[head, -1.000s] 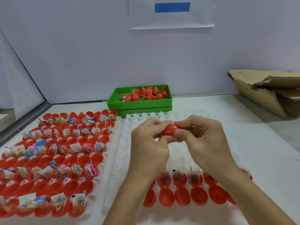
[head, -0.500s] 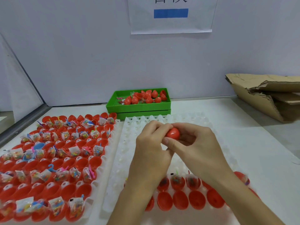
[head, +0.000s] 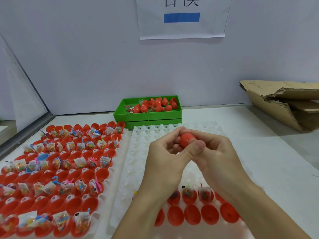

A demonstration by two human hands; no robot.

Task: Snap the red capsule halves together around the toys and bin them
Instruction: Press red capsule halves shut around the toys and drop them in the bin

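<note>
Both hands, left [head: 165,152] and right [head: 212,152], pinched the capsule [head: 187,139] with curled fingers above the white tray [head: 141,152]. It looked light, stiff and slippery; squeezing at both rounded ends probably suited snapping.

Head-worn camera looks forward and down, close over white table [head: 259,152].
</note>
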